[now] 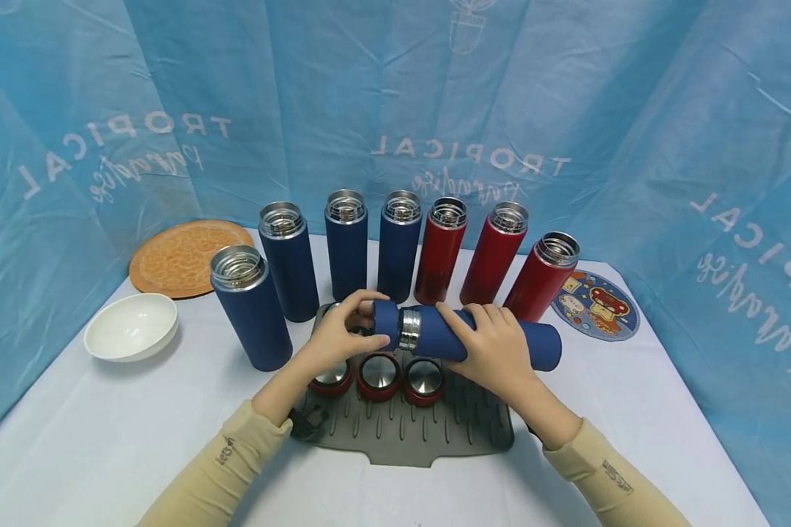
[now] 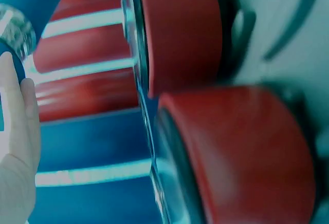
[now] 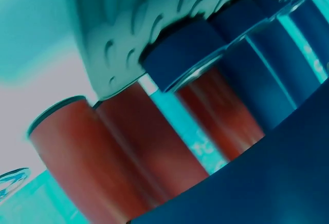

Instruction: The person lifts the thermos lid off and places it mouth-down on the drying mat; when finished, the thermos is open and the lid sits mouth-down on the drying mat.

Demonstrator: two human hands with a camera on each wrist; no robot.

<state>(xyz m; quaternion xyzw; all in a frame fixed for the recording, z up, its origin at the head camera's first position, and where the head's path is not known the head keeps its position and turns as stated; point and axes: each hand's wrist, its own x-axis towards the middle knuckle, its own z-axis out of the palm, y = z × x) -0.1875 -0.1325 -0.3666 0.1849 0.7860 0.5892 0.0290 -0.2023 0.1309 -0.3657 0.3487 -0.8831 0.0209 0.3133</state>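
My right hand [image 1: 491, 351] grips the body of a blue flask [image 1: 542, 345], which lies nearly level above the grey mat [image 1: 402, 443]. The steel neck of the flask points left. A blue lid [image 1: 387, 323] is pinched by the left hand [image 1: 343, 333] at that neck. Whether the lid touches the thread I cannot tell; a band of steel still shows. Three red lids [image 1: 379, 373] sit on the mat below. In the right wrist view, blue lids [image 3: 185, 54] appear on the mat, mostly hidden in the head view, and the held flask [image 3: 267, 183] fills the lower right.
Several uncapped flasks stand in an arc behind the mat: blue ones [image 1: 348, 249] on the left, red ones [image 1: 497, 252] on the right. A white bowl [image 1: 132, 327] and an orange round mat [image 1: 184, 256] lie left; a bear-patterned mat [image 1: 596, 306] lies right.
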